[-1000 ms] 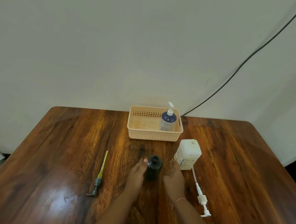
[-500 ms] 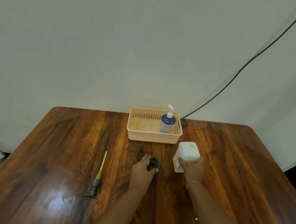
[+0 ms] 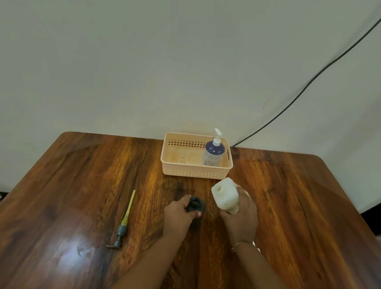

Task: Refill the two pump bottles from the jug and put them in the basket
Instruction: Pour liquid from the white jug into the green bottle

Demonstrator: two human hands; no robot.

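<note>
Two hands are apart over a wooden table (image 3: 68, 203), each holding its own thing. Beyond both hands, near the far edge, sits a peach basket (image 3: 194, 172). A blue pump bottle (image 3: 213, 155) stands upright in its right end, pump fitted. The right hand (image 3: 242, 218) grips a white jug (image 3: 225, 195), tilted with its open mouth toward the left hand (image 3: 178, 213). That hand clasps an uncapped dark bottle (image 3: 195, 204) upright on the table, just beside the jug. Well left of the left hand lies a grey pump (image 3: 123, 225) with a yellow tube.
</note>
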